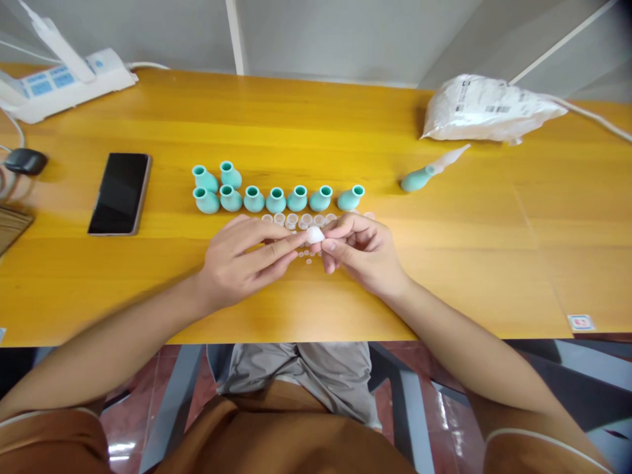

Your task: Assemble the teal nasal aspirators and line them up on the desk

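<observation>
White domed piece [315, 234], rounded side up, long axis too small to judge, sits between the left hand [241, 258] and right hand [369, 255]. The right pinches it between thumb and forefinger; the left's nearly straight fingers touch it, whether gripping I cannot tell.

Wood tbl [469, 263] w/ teal bulbs [276, 204], phone [120, 194]

Mid-frame bulbs [277, 201] are mint green, the piece [315, 234] below them white; the desk [484, 263] is yellow-orange, upper-right bag [474, 118] white with black print, bottom-centre trousers [338, 368] grey.
</observation>
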Demonstrator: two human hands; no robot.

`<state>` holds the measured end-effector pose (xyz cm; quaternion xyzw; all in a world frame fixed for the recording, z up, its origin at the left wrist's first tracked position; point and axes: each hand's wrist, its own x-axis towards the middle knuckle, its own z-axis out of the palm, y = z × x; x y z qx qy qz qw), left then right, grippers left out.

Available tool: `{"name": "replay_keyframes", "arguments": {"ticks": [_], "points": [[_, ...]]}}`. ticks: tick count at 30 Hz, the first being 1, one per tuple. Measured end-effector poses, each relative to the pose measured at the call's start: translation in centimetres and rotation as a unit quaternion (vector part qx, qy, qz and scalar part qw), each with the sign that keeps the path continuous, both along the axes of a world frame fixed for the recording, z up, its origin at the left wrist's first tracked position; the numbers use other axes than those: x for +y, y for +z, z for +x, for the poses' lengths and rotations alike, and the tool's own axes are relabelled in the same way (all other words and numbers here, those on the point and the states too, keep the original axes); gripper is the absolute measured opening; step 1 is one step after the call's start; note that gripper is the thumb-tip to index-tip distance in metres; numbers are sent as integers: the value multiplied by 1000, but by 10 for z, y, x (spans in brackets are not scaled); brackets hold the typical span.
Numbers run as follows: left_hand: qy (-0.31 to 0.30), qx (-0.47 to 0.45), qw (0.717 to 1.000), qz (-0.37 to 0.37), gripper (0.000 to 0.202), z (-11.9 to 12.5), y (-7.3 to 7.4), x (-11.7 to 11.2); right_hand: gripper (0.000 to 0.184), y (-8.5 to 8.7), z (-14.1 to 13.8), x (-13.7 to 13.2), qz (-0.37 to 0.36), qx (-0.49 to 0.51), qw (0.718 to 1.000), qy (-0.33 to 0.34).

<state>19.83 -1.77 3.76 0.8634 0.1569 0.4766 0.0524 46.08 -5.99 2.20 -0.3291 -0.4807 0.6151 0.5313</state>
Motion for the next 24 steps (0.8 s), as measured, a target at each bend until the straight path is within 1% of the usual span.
{"name": "replay_keyframes", "arguments": {"ticks": [1, 5, 8, 10, 13, 16, 21, 24], "points": [[-2, -5, 1000, 5, 43, 0, 0, 0, 28, 0, 0, 0, -2, -4, 1000, 0], [2, 25, 999, -19, 44, -1, 1, -1, 27, 0, 1, 0, -1, -4, 1000, 6], [-7, 8, 1000, -18, 34, -1, 1, 0, 25, 0, 2, 0, 1, -4, 1000, 13], [-11, -2, 1000, -25, 29, 0, 1, -1, 28, 0, 2, 0, -4, -14, 1000, 16], [1, -6, 999, -51, 26, 0, 1, -3, 32, 1, 3, 1, -11, -24, 999, 21], [20, -4, 997, -80, 25, 1, 0, -5, 32, 2, 3, 1, -18, -28, 999, 33], [22, -1, 998, -67, 24, 0, 0, -6, 32, 3, 0, 2, -9, -21, 998, 50], [23, 12, 997, -68, 23, -2, 1, -6, 33, 3, 0, 1, -16, -22, 998, 56]]}}
